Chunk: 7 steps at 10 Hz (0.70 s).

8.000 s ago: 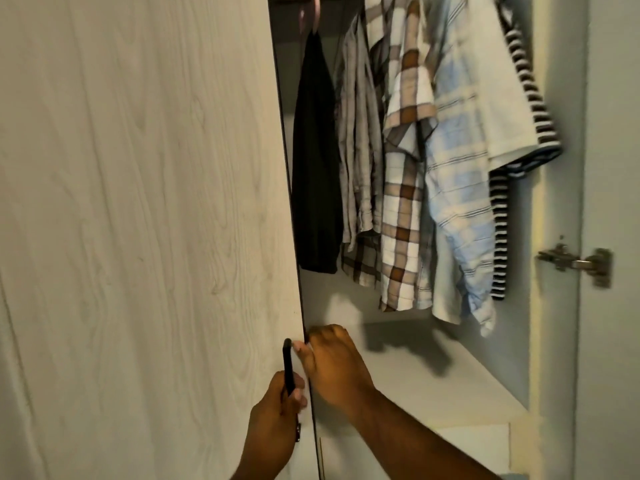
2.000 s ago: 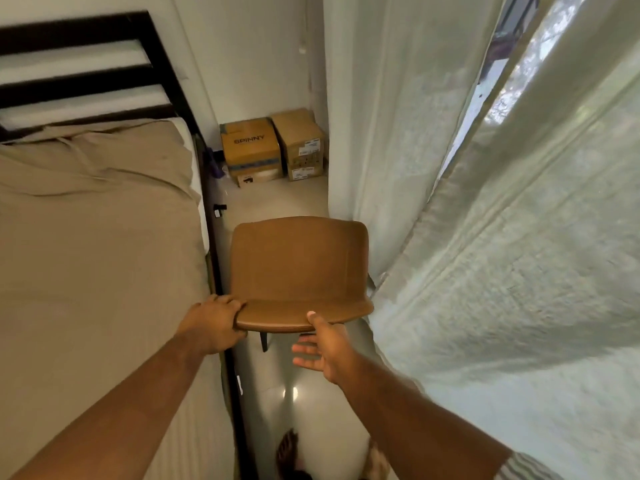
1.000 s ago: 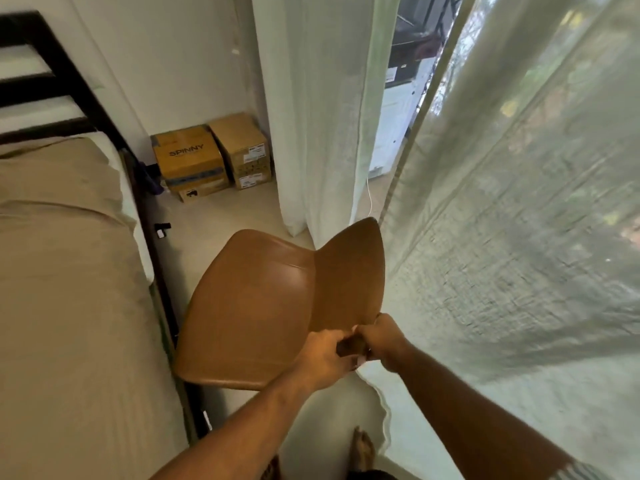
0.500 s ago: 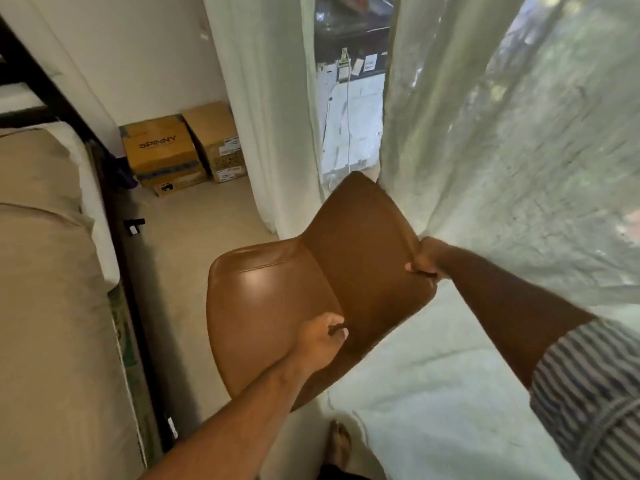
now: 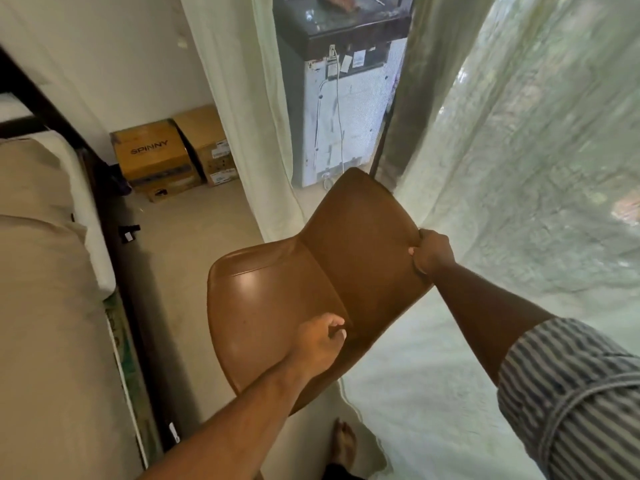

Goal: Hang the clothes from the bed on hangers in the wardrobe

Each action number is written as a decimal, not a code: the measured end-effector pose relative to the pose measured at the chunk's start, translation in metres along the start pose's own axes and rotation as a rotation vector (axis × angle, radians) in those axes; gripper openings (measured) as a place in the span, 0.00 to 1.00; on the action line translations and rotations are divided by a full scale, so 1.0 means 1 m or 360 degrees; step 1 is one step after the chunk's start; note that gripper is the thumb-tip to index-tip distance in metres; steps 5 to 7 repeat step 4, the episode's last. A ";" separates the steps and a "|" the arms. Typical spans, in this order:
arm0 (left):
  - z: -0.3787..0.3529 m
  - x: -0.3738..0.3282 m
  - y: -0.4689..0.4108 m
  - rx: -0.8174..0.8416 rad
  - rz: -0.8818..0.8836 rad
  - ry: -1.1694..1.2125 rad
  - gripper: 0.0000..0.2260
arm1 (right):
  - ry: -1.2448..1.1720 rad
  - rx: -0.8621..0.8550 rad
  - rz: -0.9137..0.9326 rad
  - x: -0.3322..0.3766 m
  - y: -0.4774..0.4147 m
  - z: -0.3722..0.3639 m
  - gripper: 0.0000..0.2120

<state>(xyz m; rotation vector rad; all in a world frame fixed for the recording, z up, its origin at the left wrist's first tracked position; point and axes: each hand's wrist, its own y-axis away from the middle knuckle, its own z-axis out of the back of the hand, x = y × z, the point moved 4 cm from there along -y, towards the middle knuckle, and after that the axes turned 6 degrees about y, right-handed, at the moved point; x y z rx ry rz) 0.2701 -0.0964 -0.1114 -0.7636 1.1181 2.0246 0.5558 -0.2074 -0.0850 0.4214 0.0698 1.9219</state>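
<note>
**One brown chair gripped in both hands, bed at my left**

My left fingers [image 5: 333, 322] curl around the near side of the one glossy brown chair [image 5: 277, 299], at its seat crease. My right fingers [image 5: 420, 268] pinch the backrest's edge, against the sheer curtain [image 5: 519, 168]. Left of my left fingers lies one bed [image 5: 41, 306], its tan sheet smooth. Beyond, two cardboard boxes [image 5: 152, 157] sit on the floor [image 5: 194, 244].

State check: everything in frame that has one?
Chair: tilted, held by both grips.
Left grip: curled on the chair's near edge.
Right grip: pinching the backrest edge.
Curtains: parted.
Boxes: closed, on the floor.
Bed: sheet on.
</note>
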 end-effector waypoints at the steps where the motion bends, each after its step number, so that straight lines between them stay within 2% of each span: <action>1: 0.000 0.010 0.007 -0.0025 -0.0011 -0.0060 0.14 | -0.0071 -0.0037 0.0093 0.008 -0.008 0.001 0.14; 2: 0.004 0.016 0.014 -0.0036 -0.0005 -0.0138 0.15 | -0.0054 -0.0087 0.0083 0.013 -0.009 0.003 0.11; 3: 0.012 0.018 0.017 -0.0111 -0.0078 -0.0235 0.16 | 0.0132 -0.0124 0.0090 0.021 0.002 0.001 0.13; 4: 0.022 0.015 0.021 -0.0219 -0.0154 -0.0299 0.17 | 0.0255 -0.0261 0.0203 0.037 0.027 -0.001 0.28; 7: 0.022 0.015 0.021 -0.0219 -0.0154 -0.0299 0.17 | 0.0255 -0.0261 0.0203 0.037 0.027 -0.001 0.28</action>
